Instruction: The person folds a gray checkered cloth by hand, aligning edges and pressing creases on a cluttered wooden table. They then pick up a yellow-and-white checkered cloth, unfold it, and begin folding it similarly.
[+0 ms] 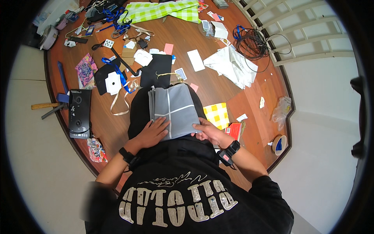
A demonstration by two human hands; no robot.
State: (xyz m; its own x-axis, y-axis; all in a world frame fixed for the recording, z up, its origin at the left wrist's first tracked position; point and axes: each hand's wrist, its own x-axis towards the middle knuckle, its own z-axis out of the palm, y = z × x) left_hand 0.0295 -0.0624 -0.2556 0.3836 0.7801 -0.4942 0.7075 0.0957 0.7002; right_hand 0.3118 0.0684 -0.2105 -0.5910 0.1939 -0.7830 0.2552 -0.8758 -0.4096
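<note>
A folded grey cloth with white crossing lines (181, 101) rests on my lap, over black trousers (138, 108). My left hand (153, 131) lies flat on its lower left part, fingers spread and not gripping. The lower right corner is held by my right hand (206, 130), thumb on top and fingers partly hidden beneath. Several layers show along the cloth's left edge. I wear a black strapped device on each wrist.
Clutter covers the wooden floor (175, 32): a green checked cloth (163, 10), a white cloth (233, 65), coiled black cable (252, 45) and scattered cards. A black cooktop (79, 114) and hammer (46, 106) lie left. At right are a yellow checked cloth (216, 114) and paper bowl (279, 145).
</note>
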